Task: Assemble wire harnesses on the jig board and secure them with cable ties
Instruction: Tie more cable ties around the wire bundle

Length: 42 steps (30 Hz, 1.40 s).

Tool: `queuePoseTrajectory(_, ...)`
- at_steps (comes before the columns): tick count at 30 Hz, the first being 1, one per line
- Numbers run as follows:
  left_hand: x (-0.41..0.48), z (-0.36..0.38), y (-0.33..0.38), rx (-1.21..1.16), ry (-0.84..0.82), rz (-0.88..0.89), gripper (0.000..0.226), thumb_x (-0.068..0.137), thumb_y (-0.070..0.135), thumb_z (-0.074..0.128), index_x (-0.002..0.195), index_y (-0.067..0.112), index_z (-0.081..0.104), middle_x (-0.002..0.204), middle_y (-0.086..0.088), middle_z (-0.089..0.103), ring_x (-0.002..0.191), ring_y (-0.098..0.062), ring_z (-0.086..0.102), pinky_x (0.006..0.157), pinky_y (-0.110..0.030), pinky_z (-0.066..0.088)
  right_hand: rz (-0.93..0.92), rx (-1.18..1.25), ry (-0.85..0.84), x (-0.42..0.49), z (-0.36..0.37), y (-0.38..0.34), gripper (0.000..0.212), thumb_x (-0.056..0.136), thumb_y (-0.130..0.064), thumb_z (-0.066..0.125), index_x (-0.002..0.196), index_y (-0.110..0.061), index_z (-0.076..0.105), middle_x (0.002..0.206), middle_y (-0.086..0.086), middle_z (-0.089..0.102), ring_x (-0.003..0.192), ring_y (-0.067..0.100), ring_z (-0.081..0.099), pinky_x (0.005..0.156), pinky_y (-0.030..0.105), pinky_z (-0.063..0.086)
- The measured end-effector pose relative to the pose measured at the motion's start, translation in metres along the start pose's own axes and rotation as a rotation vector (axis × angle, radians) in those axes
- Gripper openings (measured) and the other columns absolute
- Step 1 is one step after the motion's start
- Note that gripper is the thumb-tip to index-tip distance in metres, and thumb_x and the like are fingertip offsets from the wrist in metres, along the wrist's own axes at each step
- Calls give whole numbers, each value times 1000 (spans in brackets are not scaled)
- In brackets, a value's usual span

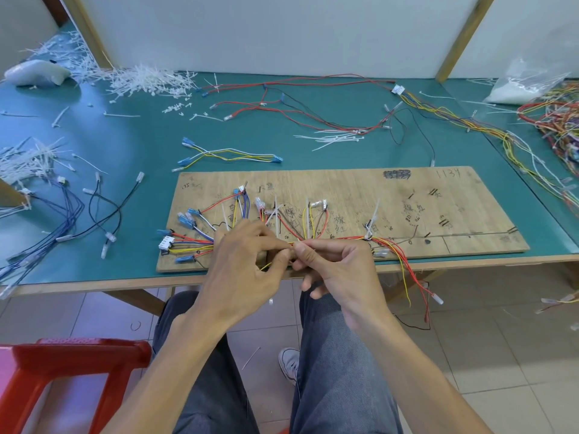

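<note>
Both hands meet at the near edge of the jig board [407, 195]: the left hand [247, 264] and right hand [338, 267] each pinch the wire harness [200, 242] between thumb and forefinger, fingertips almost touching. Whether a tie sits between them cannot be told. At far left, blue wires [62, 214] trail over the green bench [131, 145], with loose cable ties [147, 81] heaped behind. The harness fans across the board's left half, white ties standing up from it. Red and yellow leads [407, 270] hang off the front edge right of the hands. At far right lies a tangled wire heap [560, 120].
</note>
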<state>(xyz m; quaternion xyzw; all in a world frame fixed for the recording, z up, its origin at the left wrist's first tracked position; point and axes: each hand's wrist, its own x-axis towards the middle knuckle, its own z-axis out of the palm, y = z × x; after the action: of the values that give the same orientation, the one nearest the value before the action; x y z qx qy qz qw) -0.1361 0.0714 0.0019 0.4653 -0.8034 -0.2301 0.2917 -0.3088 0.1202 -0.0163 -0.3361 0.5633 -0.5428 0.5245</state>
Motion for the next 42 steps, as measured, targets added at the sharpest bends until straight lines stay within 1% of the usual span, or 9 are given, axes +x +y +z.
queuePoseTrajectory(4, 11, -9, 11, -24, 17, -21, 20, 95, 39, 61, 95, 31, 80, 90, 14, 60, 97, -12, 56, 90, -50, 47, -7, 9, -27, 0, -2, -1, 18, 88, -25, 84, 100, -12, 84, 81, 21, 77, 49, 22, 65, 41, 25, 49)
queuePoseTrajectory(10, 33, -7, 24, 33, -108, -103, 4, 89, 34, 77, 85, 32, 78, 80, 17, 67, 91, -7, 59, 94, -44, 48, -31, 28, -36, -1, -5, 2, 14, 89, -20, 83, 102, -16, 85, 80, 19, 77, 50, 22, 66, 42, 25, 50)
queuePoseTrajectory(14, 38, -6, 24, 40, -163, -177, 7, 89, 32, 76, 82, 33, 77, 76, 17, 69, 81, 1, 60, 81, -34, 49, -59, -8, -47, 0, -5, 5, 16, 88, -25, 85, 103, -19, 85, 81, 17, 78, 51, 24, 67, 43, 26, 53)
queuePoseTrajectory(21, 40, -4, 23, 57, -164, -179, 9, 92, 31, 75, 84, 28, 78, 68, 12, 64, 63, -2, 52, 61, -28, 37, -107, -48, -1, 0, -4, 12, 9, 96, -19, 77, 101, -16, 85, 77, 13, 76, 49, 25, 68, 43, 27, 52)
queuePoseTrajectory(25, 40, -3, 26, 19, -89, -179, 10, 95, 27, 72, 85, 26, 74, 78, 12, 67, 74, -12, 58, 73, -37, 50, -105, -45, -14, 0, -4, 11, 9, 95, -24, 80, 100, -19, 85, 68, 11, 71, 47, 24, 65, 42, 26, 50)
queuePoseTrajectory(30, 42, 1, 33, -38, 47, -139, 18, 94, 6, 68, 84, 21, 66, 83, 15, 61, 86, -16, 57, 81, -39, 49, -105, -49, -2, 0, -6, 13, 9, 93, -26, 82, 97, -18, 85, 59, 20, 67, 37, 26, 59, 38, 25, 44)
queuePoseTrajectory(33, 46, 0, 37, -72, 158, -108, 22, 90, -5, 65, 83, 17, 66, 84, 13, 61, 86, -11, 55, 79, -33, 48, -94, -134, -7, 1, -6, 13, 9, 94, -24, 81, 97, -17, 85, 57, 19, 66, 34, 26, 56, 36, 22, 41)
queuePoseTrajectory(38, 48, 9, 45, -63, 208, -39, 25, 81, -11, 61, 79, 14, 61, 82, 6, 59, 89, -22, 55, 82, -51, 47, -163, -304, -7, 0, -6, 15, 10, 97, -22, 76, 100, -18, 85, 48, 7, 64, 29, 22, 53, 37, 19, 37)
queuePoseTrajectory(42, 44, 16, 39, -84, 233, -23, 25, 81, -14, 61, 79, 11, 61, 82, 3, 60, 87, -21, 54, 78, -45, 47, -239, -373, 6, -5, -5, 18, 11, 98, -24, 74, 101, -24, 85, 48, 4, 63, 30, 22, 56, 40, 22, 41)
